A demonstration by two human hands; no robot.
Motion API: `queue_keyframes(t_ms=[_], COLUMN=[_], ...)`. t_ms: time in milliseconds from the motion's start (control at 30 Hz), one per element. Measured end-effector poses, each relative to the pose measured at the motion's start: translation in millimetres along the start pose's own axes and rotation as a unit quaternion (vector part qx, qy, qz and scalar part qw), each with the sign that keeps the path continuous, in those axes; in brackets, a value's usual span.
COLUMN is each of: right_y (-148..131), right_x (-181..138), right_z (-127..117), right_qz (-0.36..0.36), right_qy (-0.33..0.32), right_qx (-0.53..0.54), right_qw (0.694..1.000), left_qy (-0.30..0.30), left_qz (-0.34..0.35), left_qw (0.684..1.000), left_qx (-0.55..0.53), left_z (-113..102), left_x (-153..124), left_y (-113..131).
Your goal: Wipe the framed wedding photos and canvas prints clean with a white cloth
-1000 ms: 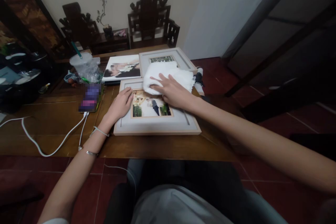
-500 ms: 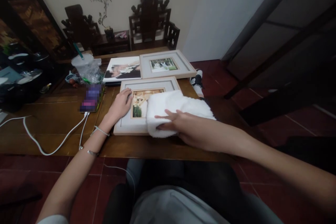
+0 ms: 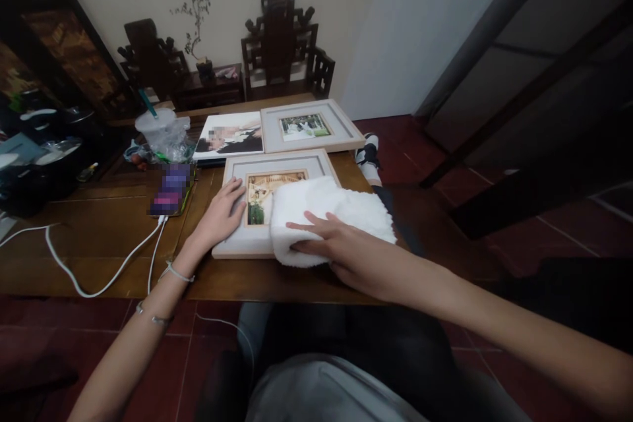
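A light wooden picture frame [image 3: 232, 237] lies flat at the front of the brown table, with a small photo [image 3: 258, 201] set in its pale mat. Spread over the left side of this frame is my left hand [image 3: 221, 212], its fingers stretched out and holding nothing. My right hand [image 3: 336, 241] grips a fluffy white towel [image 3: 316, 201], folded over and pressed on the frame's right half. The towel hides that half and part of the photo. My right thumb is tucked into the towel's fold.
Behind lie a second picture frame [image 3: 346, 140] and a white-edged photo print [image 3: 230, 132]. To the left are a phone [image 3: 172, 191] on a white charging cable [image 3: 119, 280], a plastic cup [image 3: 153, 122] and dark pots [image 3: 49, 165]. A person's shoe [image 3: 366, 151] shows past the table's right edge.
The towel and my right hand have shifted slightly left and toward me over the frame. My left hand has slid a little left and down along the frame's left side.
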State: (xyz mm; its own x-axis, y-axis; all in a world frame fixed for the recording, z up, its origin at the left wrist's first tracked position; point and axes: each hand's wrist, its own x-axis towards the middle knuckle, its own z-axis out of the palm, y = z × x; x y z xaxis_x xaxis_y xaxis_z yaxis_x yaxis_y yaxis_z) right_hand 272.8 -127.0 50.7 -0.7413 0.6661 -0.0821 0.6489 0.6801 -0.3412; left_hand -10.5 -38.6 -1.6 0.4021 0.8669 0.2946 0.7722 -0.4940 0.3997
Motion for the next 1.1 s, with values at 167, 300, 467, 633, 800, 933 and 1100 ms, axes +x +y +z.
queue_keyframes(t_ms=[167, 300, 467, 633, 800, 933, 1100], right_y=[34.0, 73.5, 74.3, 25.2, -11.4, -12.2, 4.9], right_x=[38.9, 86.1, 100.8, 54.0, 27.5, 55.2, 116.4], right_z=[-2.8, -16.9, -13.7, -6.4, -4.2, 6.9, 1.2], right_qz=[0.037, 0.062, 0.066, 0.022, -0.06, -0.092, -0.071], right_qy=[0.123, 0.16, 0.094, 0.007, -0.029, -0.002, 0.012], right_qx=[-0.098, -0.181, -0.218, -0.175, -0.107, -0.14, -0.2], right_qw=[0.987, 0.968, 0.969, 0.984, 0.992, 0.986, 0.977], left_qy=[-0.005, -0.015, -0.02, -0.02, -0.005, 0.027, 0.027], left_qz=[-0.016, -0.021, -0.014, -0.013, -0.022, -0.035, -0.042], left_qw=[1.0, 1.0, 0.999, 0.999, 1.0, 0.997, 0.995], left_qx=[0.002, 0.004, 0.022, 0.027, -0.012, -0.065, -0.082], left_z=[4.0, 2.8, 4.5, 7.7, 6.6, 2.8, -0.9], left_x=[1.1, 0.5, -1.1, 0.2, 0.4, -1.4, -3.0], left_y=[-2.4, -1.4, -2.6, -3.1, 1.5, 6.0, 8.4])
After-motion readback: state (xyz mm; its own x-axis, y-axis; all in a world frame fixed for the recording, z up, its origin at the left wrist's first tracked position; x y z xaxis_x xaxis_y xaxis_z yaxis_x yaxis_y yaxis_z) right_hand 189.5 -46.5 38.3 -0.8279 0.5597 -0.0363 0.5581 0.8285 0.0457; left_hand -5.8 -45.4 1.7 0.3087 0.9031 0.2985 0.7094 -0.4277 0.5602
